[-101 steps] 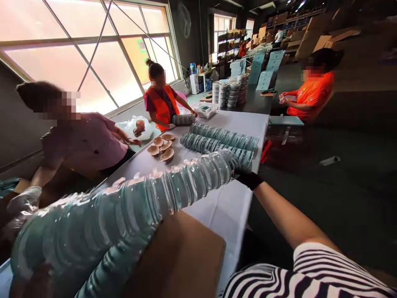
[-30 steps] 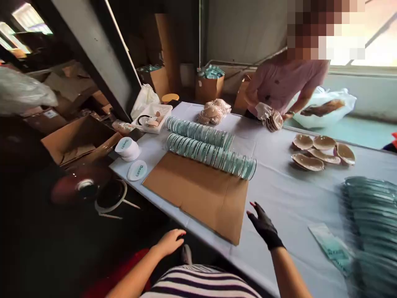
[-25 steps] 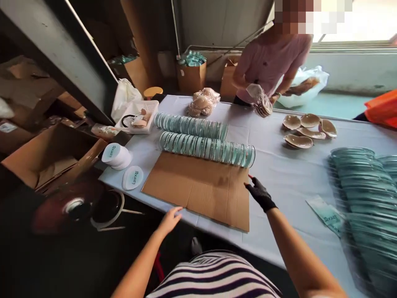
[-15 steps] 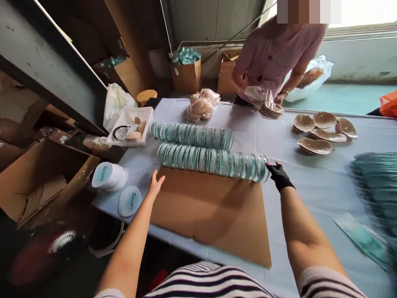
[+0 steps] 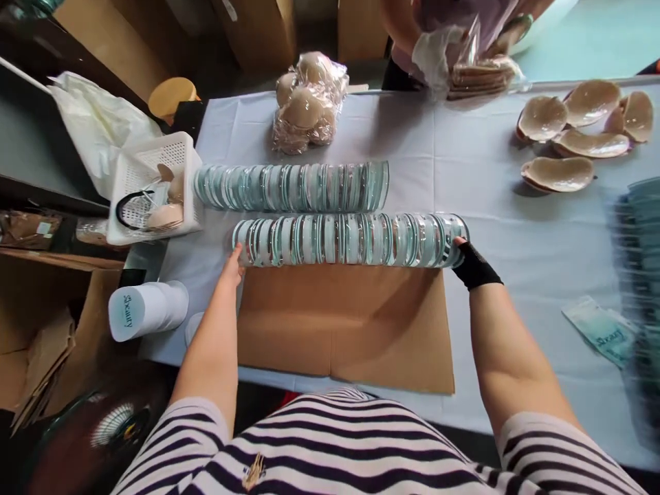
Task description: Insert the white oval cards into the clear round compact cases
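A long row of clear plastic packs point(image 5: 330, 240), white and teal and standing face to face, lies along the back part of a brown cardboard sheet point(image 5: 340, 330). My left hand point(image 5: 234, 268) is bare and presses against the row's left end, its fingers partly hidden behind the packs. At the other end, my right hand point(image 5: 471, 265) in a black fingerless glove grips the last packs, with the thumb showing on top. A second, similar row point(image 5: 293, 187) lies behind, touched by neither hand.
At left stand a white basket point(image 5: 193, 175) with beige cups and a white stack marked "beauty" point(image 5: 147, 311). Bagged beige cups point(image 5: 306, 103) sit at the back. Several loose cups point(image 5: 557, 175), a teal pouch point(image 5: 601, 331) and a co-worker holding wrapped pieces point(image 5: 482, 77) are at right.
My left hand has moved up from beside the cardboard to the front row's left end. The front row now lies straighter across. My view has tilted further down.
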A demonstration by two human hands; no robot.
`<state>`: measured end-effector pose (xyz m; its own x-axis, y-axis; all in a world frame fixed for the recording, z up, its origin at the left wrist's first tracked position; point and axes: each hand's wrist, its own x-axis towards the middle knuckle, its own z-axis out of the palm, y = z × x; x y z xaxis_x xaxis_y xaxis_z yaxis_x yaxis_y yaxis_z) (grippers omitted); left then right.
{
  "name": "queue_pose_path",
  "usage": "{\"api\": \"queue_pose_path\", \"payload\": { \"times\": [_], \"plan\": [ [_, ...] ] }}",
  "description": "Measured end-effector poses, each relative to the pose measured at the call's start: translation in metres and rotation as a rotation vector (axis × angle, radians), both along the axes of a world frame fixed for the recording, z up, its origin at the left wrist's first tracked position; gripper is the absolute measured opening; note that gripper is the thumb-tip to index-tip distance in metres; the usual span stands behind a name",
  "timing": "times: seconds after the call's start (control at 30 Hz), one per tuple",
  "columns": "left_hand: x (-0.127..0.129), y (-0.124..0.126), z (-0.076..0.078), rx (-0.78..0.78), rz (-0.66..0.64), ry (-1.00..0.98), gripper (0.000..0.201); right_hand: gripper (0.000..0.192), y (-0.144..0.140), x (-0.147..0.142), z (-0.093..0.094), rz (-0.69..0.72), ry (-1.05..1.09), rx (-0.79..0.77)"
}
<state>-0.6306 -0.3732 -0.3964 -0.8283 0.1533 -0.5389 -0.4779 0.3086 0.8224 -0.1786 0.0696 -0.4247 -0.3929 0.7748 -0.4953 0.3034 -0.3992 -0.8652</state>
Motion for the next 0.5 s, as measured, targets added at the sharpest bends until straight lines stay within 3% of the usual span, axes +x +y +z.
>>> {"api": "queue_pose_path", "payload": {
  "times": [0.13, 0.23, 0.3, 0.4, 0.5],
  "plan": [
    [0.023, -0.048, 0.029, 0.084, -0.015, 0.078, 0.045, 0.047, -0.037, 0.042, 0.029, -0.061, 0.020, -0.043],
    [0.058, -0.116, 0.053, 0.138, -0.001, 0.096, 0.042, 0.056, -0.099, 0.095, 0.051, -0.126, -0.045, -0.068],
    [0.091, -0.162, 0.059, 0.080, -0.006, 0.028, 0.044, 0.061, -0.150, 0.127, 0.057, -0.187, -0.105, -0.141],
    [0.141, -0.213, 0.045, -0.089, -0.036, -0.104, 0.053, 0.052, -0.219, 0.159, 0.044, -0.289, -0.126, -0.248],
    [0.166, -0.236, 0.017, -0.227, -0.111, -0.150, 0.066, 0.046, -0.255, 0.175, 0.022, -0.251, -0.099, -0.213]
  ]
}}
